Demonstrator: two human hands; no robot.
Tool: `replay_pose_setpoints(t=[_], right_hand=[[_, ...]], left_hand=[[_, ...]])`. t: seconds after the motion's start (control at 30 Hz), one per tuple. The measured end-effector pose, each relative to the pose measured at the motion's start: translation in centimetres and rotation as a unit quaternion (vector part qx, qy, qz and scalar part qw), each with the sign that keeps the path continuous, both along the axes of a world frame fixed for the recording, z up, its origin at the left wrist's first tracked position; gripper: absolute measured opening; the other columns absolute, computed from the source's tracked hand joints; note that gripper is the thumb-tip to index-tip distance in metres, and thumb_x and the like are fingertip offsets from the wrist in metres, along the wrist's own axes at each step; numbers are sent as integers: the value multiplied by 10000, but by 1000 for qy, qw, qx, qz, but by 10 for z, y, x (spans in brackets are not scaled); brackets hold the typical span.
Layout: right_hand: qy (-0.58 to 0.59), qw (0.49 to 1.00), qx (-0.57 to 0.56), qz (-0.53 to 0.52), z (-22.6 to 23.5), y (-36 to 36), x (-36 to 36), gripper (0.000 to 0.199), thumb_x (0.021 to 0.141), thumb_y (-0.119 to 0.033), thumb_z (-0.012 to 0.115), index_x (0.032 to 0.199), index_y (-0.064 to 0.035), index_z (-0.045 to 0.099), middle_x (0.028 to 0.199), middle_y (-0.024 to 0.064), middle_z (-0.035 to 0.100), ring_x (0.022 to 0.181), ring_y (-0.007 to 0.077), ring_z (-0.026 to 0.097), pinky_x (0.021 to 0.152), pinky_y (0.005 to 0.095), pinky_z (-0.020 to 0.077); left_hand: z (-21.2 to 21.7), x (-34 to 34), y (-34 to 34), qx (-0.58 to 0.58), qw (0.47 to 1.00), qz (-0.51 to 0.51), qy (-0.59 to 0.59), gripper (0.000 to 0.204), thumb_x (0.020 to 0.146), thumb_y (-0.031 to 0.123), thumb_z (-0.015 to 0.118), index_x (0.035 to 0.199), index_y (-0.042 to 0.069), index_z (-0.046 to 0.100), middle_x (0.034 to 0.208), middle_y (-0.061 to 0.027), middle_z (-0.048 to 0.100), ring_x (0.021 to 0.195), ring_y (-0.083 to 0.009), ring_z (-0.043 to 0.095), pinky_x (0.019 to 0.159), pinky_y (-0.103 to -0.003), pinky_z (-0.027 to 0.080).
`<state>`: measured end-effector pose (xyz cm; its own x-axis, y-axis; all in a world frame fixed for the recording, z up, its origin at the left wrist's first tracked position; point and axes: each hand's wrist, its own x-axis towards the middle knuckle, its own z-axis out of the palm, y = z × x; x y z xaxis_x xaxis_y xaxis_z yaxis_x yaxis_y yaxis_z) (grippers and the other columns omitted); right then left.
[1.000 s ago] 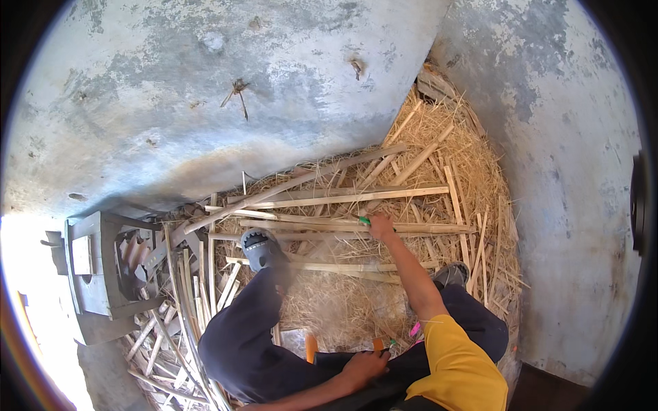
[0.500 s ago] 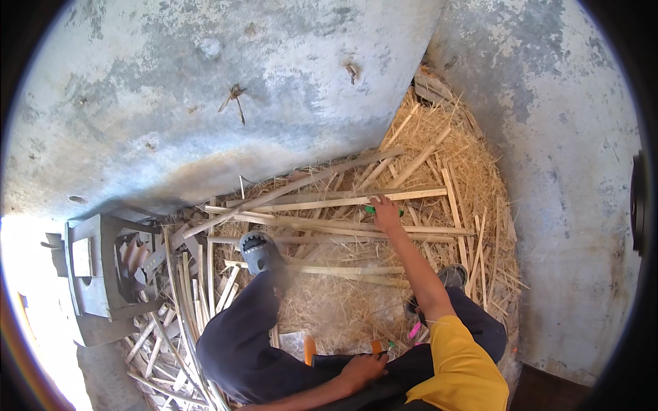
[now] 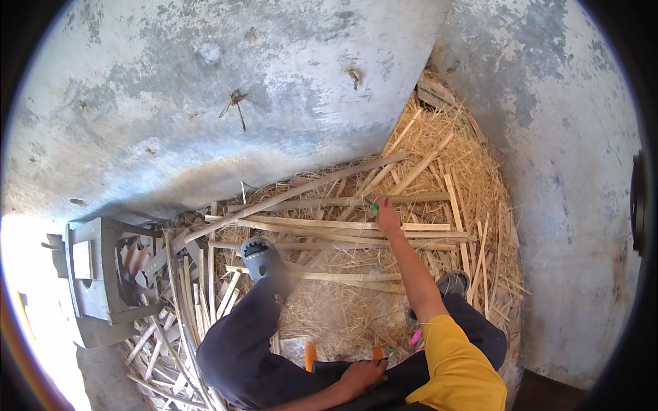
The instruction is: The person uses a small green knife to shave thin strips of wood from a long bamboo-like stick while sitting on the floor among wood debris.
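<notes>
Bamboo strips (image 3: 322, 223) under right hand (image 3: 388, 219), now farther out (grip unclear, small green thing).

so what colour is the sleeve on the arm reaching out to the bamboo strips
Yellow: the sleeve on the right arm, clearest low in the head view.

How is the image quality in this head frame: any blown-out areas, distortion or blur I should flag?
Head view: the lower left edge is blown out to white by sunlight, washing out the ground beside the grey wooden stool; fisheye bending curves the plastered wall and leaves a black rim; the right hand on the bamboo strips and the left hand look reasonably sharp, evenly lit.
</notes>
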<state>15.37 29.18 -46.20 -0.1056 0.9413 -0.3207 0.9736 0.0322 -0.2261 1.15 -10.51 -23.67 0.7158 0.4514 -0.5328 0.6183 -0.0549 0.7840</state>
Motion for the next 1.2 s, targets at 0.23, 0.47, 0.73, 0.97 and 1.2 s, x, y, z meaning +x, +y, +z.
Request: replay_pose_setpoints(t=[0.23,0.47,0.73,0.97,1.2], right_hand=[[-22,999,-7,25,-12,32,3,452,896,-92,682,1338,-81,584,1399,201,550,1064,413,681,892,529,576],[-4,992,22,127,7,13,12,325,882,-249,771,1180,-130,719,998,117,714,1006,336,696,828,498,589],[71,977,102,174,17,-13,27,309,850,-262,783,1107,-111,701,1075,85,646,932,316,693,788,477,587],[131,975,49,171,44,-7,16,354,865,-308,765,1155,-110,725,1123,111,597,880,332,703,811,468,580],[-49,961,-250,107,42,49,35,563,769,-479,816,1196,-117,767,1192,113,731,1032,317,722,890,454,577]], left_hand=[[10,-3,13,-30,999,-9,23,457,1019,415,573,1284,50,494,1068,-225,699,978,-436,699,811,-532,568],[3,-1,3,-2,1000,12,18,453,1011,397,598,1271,41,496,1060,-227,701,971,-433,703,808,-522,576],[3,-1,3,10,1000,4,10,444,1009,402,598,1239,32,511,1058,-223,702,954,-433,706,799,-520,579],[-1,0,3,-16,1000,11,18,448,1013,429,588,1240,51,511,1053,-226,702,947,-442,706,792,-536,571],[-1,-3,6,-19,1000,-3,10,459,1014,436,585,1264,60,501,1022,-233,707,948,-456,703,796,-544,566]])
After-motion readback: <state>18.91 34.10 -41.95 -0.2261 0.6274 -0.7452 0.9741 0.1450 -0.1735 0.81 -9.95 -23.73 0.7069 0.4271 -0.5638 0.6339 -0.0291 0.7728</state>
